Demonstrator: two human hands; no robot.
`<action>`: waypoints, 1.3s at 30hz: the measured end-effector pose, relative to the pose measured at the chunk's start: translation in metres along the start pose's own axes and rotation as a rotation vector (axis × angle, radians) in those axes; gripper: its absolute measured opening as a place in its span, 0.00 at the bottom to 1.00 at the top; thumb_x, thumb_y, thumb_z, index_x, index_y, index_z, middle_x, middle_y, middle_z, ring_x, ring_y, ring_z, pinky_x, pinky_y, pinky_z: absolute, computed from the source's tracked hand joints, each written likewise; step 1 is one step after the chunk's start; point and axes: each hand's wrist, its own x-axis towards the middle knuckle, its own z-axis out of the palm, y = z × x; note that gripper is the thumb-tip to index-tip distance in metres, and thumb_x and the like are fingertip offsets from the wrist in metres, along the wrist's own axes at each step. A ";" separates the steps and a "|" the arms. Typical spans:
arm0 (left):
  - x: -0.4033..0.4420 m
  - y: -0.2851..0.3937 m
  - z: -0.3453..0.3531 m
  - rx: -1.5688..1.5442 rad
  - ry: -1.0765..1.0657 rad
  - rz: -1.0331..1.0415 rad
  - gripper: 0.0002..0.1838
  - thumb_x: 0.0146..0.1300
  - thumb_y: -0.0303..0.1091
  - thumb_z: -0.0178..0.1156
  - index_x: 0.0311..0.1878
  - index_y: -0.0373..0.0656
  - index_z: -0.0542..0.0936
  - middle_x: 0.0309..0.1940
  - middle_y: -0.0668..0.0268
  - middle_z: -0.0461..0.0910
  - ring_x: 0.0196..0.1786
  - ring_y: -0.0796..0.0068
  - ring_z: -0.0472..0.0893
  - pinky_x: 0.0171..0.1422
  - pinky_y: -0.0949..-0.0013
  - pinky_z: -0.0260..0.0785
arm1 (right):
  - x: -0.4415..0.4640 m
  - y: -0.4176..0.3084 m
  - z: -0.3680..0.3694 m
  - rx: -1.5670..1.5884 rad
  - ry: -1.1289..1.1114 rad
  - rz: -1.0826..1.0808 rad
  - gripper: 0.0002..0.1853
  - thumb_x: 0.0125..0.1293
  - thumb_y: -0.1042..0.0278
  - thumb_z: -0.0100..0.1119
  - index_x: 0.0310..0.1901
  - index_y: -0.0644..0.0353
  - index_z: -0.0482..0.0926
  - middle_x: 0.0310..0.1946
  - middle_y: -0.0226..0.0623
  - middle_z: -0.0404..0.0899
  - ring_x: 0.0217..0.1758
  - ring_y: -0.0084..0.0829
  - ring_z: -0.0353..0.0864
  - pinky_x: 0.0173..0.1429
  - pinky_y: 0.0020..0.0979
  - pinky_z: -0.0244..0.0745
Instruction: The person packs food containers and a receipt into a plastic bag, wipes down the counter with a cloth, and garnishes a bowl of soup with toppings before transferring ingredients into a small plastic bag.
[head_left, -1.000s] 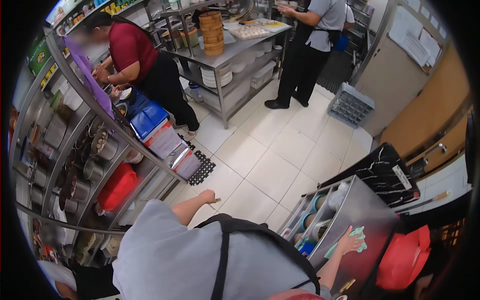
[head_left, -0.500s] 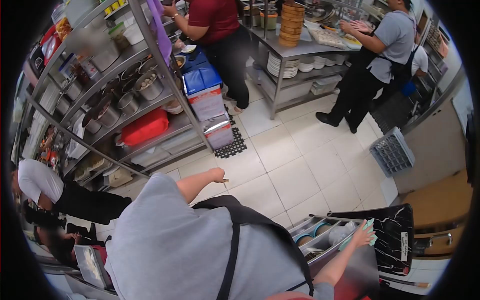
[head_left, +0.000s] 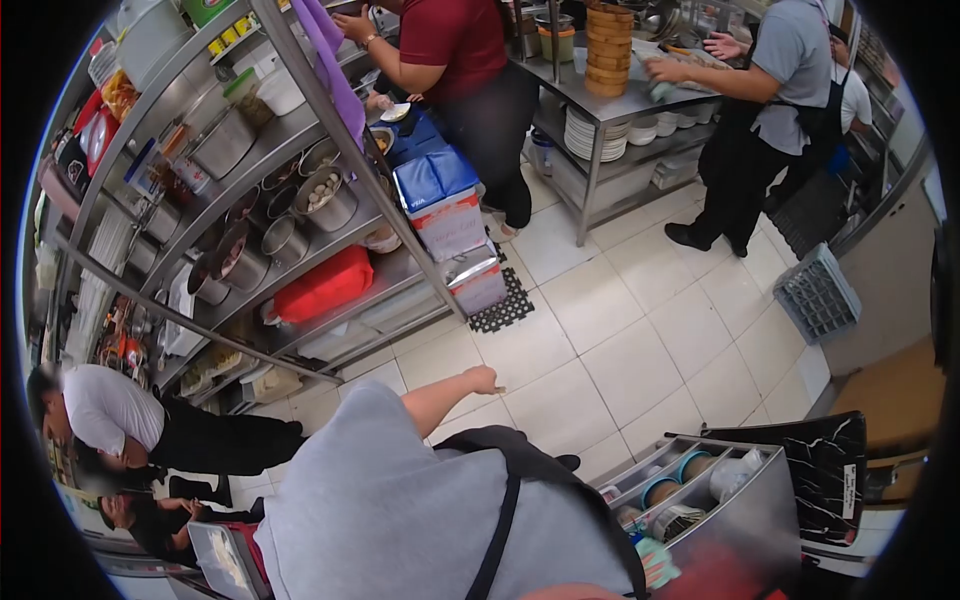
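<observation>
My left hand is closed in a fist above the tiled floor, with the end of a small thin brownish thing poking out; its kind is too small to make out. Low at the right, my right hand presses a mint-green cloth against the near end of a steel compartment unit; most of that arm is hidden. Inside the unit are blue-rimmed round containers, a clear plastic bag and a bundle of thin utensils.
A steel rack with pots stands at the left, beside stacked boxes. At the back, a steel table bears bamboo steamers. Several people work around. A grey crate sits right, behind a black marbled panel.
My right hand has brought the cloth from the unit's far rim to its near end, closer to my body. My left hand stays closed. The co-worker at the back table has stretched an arm forward.
</observation>
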 end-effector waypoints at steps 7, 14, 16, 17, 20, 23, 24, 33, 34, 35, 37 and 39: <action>-0.006 -0.055 0.014 0.070 -0.042 -0.100 0.20 0.46 0.47 0.60 0.31 0.37 0.81 0.32 0.53 0.80 0.37 0.57 0.79 0.42 0.59 0.72 | 0.003 -0.011 0.006 -0.083 -0.046 0.207 0.29 0.65 0.49 0.41 0.65 0.54 0.55 0.65 0.52 0.48 0.65 0.57 0.51 0.65 0.51 0.49; -0.019 -0.086 0.023 -0.002 -0.121 -0.267 0.15 0.40 0.40 0.62 0.27 0.38 0.82 0.29 0.53 0.80 0.34 0.59 0.80 0.39 0.61 0.72 | 0.091 0.027 0.045 -0.214 -0.141 0.367 0.30 0.66 0.49 0.40 0.65 0.54 0.54 0.65 0.53 0.49 0.64 0.57 0.52 0.64 0.51 0.50; -0.016 -0.077 0.021 0.012 -0.057 -0.246 0.14 0.40 0.40 0.62 0.27 0.38 0.82 0.29 0.53 0.80 0.34 0.59 0.80 0.39 0.61 0.72 | 0.136 0.039 0.062 -0.251 -0.181 0.398 0.30 0.66 0.49 0.40 0.65 0.55 0.54 0.65 0.52 0.49 0.65 0.58 0.51 0.64 0.52 0.50; -0.017 -0.072 0.022 0.031 -0.005 -0.224 0.14 0.41 0.40 0.61 0.27 0.38 0.82 0.29 0.54 0.80 0.34 0.59 0.80 0.39 0.61 0.72 | 0.160 0.042 0.067 -0.267 -0.203 0.401 0.30 0.66 0.49 0.40 0.66 0.53 0.52 0.65 0.51 0.50 0.64 0.57 0.54 0.64 0.51 0.51; -0.024 -0.041 0.006 -0.016 0.057 -0.188 0.15 0.42 0.40 0.60 0.30 0.39 0.82 0.31 0.54 0.80 0.36 0.58 0.79 0.41 0.60 0.72 | 0.224 0.061 0.094 -0.323 -0.240 0.396 0.30 0.66 0.49 0.39 0.67 0.45 0.48 0.65 0.48 0.52 0.62 0.56 0.57 0.62 0.50 0.54; -0.026 -0.015 -0.002 -0.105 0.076 -0.170 0.16 0.44 0.41 0.60 0.33 0.39 0.81 0.34 0.54 0.80 0.39 0.58 0.79 0.44 0.60 0.71 | 0.276 0.080 0.129 -0.310 -0.176 0.372 0.30 0.65 0.46 0.39 0.67 0.38 0.46 0.65 0.49 0.52 0.62 0.57 0.57 0.61 0.52 0.55; -0.029 -0.007 -0.003 -0.105 0.079 -0.171 0.16 0.44 0.41 0.60 0.33 0.39 0.81 0.34 0.54 0.80 0.39 0.58 0.79 0.44 0.60 0.71 | 0.288 0.083 0.135 -0.308 -0.174 0.372 0.30 0.65 0.46 0.39 0.67 0.38 0.46 0.65 0.49 0.52 0.62 0.57 0.57 0.61 0.52 0.55; 0.003 -0.010 0.023 0.169 -0.099 -0.067 0.16 0.45 0.47 0.62 0.29 0.43 0.82 0.29 0.58 0.80 0.35 0.60 0.79 0.40 0.60 0.71 | 0.260 0.062 0.099 -0.290 -0.143 0.286 0.28 0.65 0.57 0.42 0.66 0.48 0.52 0.65 0.47 0.53 0.64 0.49 0.57 0.63 0.41 0.58; 0.009 -0.008 0.016 0.179 -0.102 -0.048 0.16 0.45 0.47 0.62 0.29 0.43 0.82 0.29 0.58 0.80 0.35 0.60 0.79 0.40 0.60 0.71 | 0.239 0.052 0.086 -0.302 -0.142 0.303 0.28 0.65 0.57 0.42 0.66 0.48 0.52 0.65 0.47 0.53 0.64 0.49 0.57 0.63 0.41 0.58; 0.020 -0.009 0.013 0.171 -0.125 -0.060 0.16 0.44 0.46 0.63 0.28 0.43 0.82 0.28 0.58 0.80 0.34 0.61 0.80 0.39 0.61 0.71 | 0.218 0.044 0.076 -0.269 -0.133 0.297 0.27 0.65 0.60 0.42 0.66 0.50 0.52 0.65 0.47 0.52 0.64 0.50 0.56 0.64 0.41 0.56; 0.041 -0.013 0.007 0.240 -0.110 -0.008 0.16 0.43 0.46 0.64 0.28 0.42 0.82 0.28 0.57 0.81 0.32 0.60 0.80 0.36 0.61 0.72 | 0.172 0.023 0.051 -0.249 -0.131 0.300 0.27 0.65 0.62 0.43 0.65 0.52 0.53 0.65 0.47 0.52 0.65 0.50 0.55 0.65 0.41 0.54; 0.054 -0.007 -0.006 0.250 -0.008 0.067 0.16 0.43 0.45 0.63 0.28 0.41 0.82 0.29 0.56 0.80 0.33 0.59 0.80 0.38 0.61 0.72 | 0.128 0.002 0.018 -0.100 -0.134 0.316 0.28 0.64 0.66 0.44 0.65 0.57 0.52 0.65 0.46 0.51 0.66 0.50 0.52 0.68 0.41 0.49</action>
